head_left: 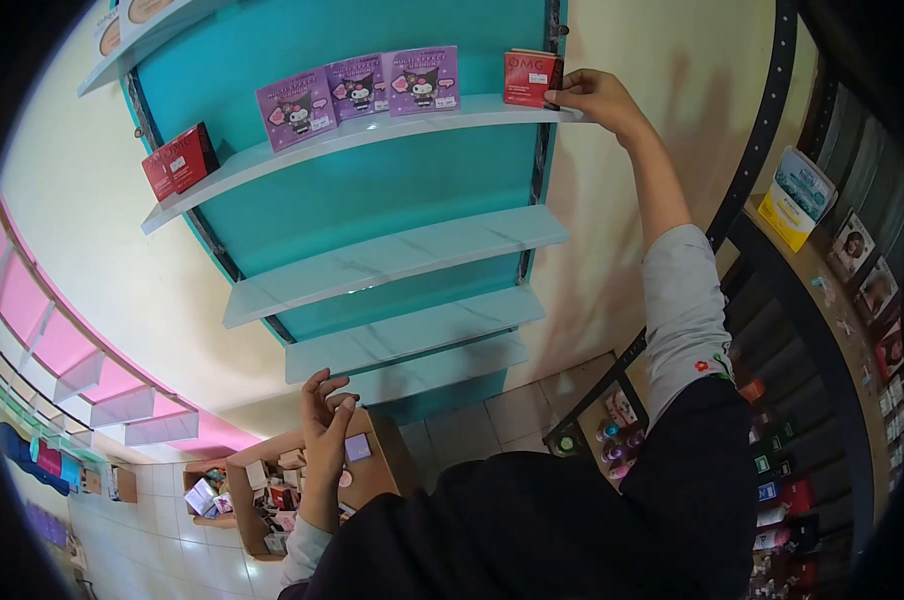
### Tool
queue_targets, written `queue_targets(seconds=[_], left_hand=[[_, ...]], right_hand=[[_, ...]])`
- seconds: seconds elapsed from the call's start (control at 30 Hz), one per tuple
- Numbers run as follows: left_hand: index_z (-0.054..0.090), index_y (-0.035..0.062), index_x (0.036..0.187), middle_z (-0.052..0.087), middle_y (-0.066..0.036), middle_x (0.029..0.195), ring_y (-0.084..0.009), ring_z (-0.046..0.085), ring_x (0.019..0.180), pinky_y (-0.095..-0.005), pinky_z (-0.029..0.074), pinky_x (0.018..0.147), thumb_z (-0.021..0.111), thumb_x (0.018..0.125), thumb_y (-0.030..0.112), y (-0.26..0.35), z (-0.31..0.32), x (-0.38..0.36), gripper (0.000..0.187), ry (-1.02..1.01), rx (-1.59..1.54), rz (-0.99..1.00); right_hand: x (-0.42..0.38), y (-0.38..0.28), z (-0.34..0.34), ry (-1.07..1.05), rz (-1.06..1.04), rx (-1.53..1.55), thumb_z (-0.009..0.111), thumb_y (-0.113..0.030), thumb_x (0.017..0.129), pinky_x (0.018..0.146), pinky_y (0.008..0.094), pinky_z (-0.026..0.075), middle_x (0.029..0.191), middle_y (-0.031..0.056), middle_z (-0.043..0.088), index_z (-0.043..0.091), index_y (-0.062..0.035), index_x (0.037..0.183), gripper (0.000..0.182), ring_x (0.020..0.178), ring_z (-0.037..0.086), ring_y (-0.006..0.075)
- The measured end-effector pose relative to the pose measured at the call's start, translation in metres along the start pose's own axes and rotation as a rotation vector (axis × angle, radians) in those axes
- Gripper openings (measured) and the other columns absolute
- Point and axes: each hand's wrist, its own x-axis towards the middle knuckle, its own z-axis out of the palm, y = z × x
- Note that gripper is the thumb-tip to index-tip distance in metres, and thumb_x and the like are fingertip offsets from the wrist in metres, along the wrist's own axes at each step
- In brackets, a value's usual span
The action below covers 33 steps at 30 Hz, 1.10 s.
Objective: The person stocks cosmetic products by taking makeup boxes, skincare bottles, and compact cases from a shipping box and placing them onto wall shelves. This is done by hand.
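Right hand (594, 98) fingers gripping red OMG box (530, 78) at white shelf's (372, 128) right end; left hand (326, 425) hovering near cardboard carton (387, 455), fingers loosely open.

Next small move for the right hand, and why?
I'd ease the right hand off the red box, drawing the fingers away to the right. The box already stands upright on the top teal-backed shelf, close to its right end, with the fingers at the box's right edge; pushing might skew it.
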Motion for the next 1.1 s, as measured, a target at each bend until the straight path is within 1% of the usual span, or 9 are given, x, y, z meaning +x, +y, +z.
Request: queue_targets(seconds=[0.2,0.4,0.5,0.6,0.63,0.83,0.93,1.03,1.1], left_hand=[[0.032,0.0036,0.128,0.048,-0.012,0.112,-0.0137,0.052,0.090,-0.0280,0.043,0.085,0.052,0.082,-0.002,0.003,0.005,0.000,0.050,-0.019,0.010,-0.005],[0.033,0.0043,0.128,0.048,-0.012,0.112,-0.0134,0.052,0.090,-0.0275,0.043,0.085,0.052,0.082,-0.003,0.002,0.002,-0.001,0.050,-0.013,0.000,-0.004],[0.033,0.0045,0.128,0.048,-0.012,0.112,-0.0133,0.052,0.091,-0.0271,0.043,0.085,0.051,0.082,-0.003,-0.004,-0.005,-0.003,0.050,-0.001,-0.005,-0.002],[0.033,0.0046,0.128,0.048,-0.012,0.112,-0.0132,0.052,0.091,-0.0268,0.043,0.085,0.051,0.083,-0.003,-0.002,-0.005,-0.005,0.050,0.017,0.015,-0.009],[0.033,0.0046,0.128,0.048,-0.012,0.112,-0.0133,0.052,0.091,-0.0269,0.043,0.085,0.051,0.083,-0.003,-0.002,-0.006,-0.005,0.050,0.015,0.012,-0.008],[0.033,0.0047,0.128,0.048,-0.012,0.112,-0.0135,0.052,0.091,-0.0275,0.043,0.086,0.052,0.083,-0.002,-0.001,-0.001,-0.004,0.049,0.000,0.005,-0.004],[0.033,0.0047,0.128,0.048,-0.012,0.112,-0.0136,0.052,0.091,-0.0277,0.043,0.086,0.052,0.083,-0.001,-0.001,0.001,-0.004,0.049,-0.004,0.002,-0.011],[0.033,0.0047,0.128,0.048,-0.012,0.112,-0.0137,0.052,0.092,-0.0276,0.043,0.086,0.052,0.083,-0.001,-0.003,-0.001,-0.005,0.049,0.003,0.001,-0.011],[0.033,0.0048,0.128,0.048,-0.012,0.112,-0.0137,0.052,0.092,-0.0275,0.043,0.086,0.053,0.083,-0.001,-0.004,-0.001,-0.006,0.049,0.011,-0.006,-0.016]], right_hand=[[0.001,-0.006,0.013,0.018,-0.065,-0.014,0.077,-0.032,0.065,0.070,0.0250,0.041,0.077,0.0053,0.063,0.060,-0.0062,0.087,0.038,0.076,0.058,0.0133],[-0.002,-0.006,0.005,-0.031,-0.054,0.022,0.076,-0.032,0.066,0.070,0.0236,0.041,0.079,0.0061,0.064,0.061,-0.0044,0.088,0.038,0.076,0.058,0.0125],[-0.007,-0.003,-0.009,-0.029,-0.015,-0.005,0.075,-0.032,0.067,0.074,0.0249,0.042,0.082,0.0075,0.064,0.062,-0.0020,0.092,0.041,0.079,0.058,0.0143],[-0.005,0.011,-0.016,0.003,-0.033,0.001,0.074,-0.032,0.068,0.077,0.0265,0.042,0.085,0.0093,0.064,0.062,-0.0006,0.096,0.044,0.084,0.058,0.0162],[-0.004,0.014,-0.019,-0.002,-0.014,-0.010,0.074,-0.033,0.067,0.079,0.0280,0.042,0.087,0.0105,0.064,0.062,0.0000,0.098,0.047,0.087,0.058,0.0180],[-0.009,0.002,-0.017,-0.034,0.006,-0.029,0.074,-0.035,0.068,0.078,0.0273,0.040,0.089,0.0122,0.064,0.060,0.0004,0.101,0.050,0.083,0.058,0.0188],[-0.007,0.001,-0.018,-0.055,0.007,-0.068,0.073,-0.035,0.069,0.077,0.0264,0.040,0.092,0.0119,0.064,0.060,-0.0021,0.104,0.050,0.082,0.057,0.0180],[0.002,0.003,-0.036,0.070,0.081,0.106,0.070,-0.033,0.074,0.076,0.0262,0.041,0.096,0.0107,0.063,0.059,-0.0050,0.107,0.044,0.085,0.056,0.0171],[0.021,0.020,-0.038,0.108,-0.045,0.070,0.067,-0.028,0.077,0.078,0.0273,0.042,0.099,0.0105,0.063,0.058,-0.0063,0.110,0.041,0.089,0.056,0.0178]])
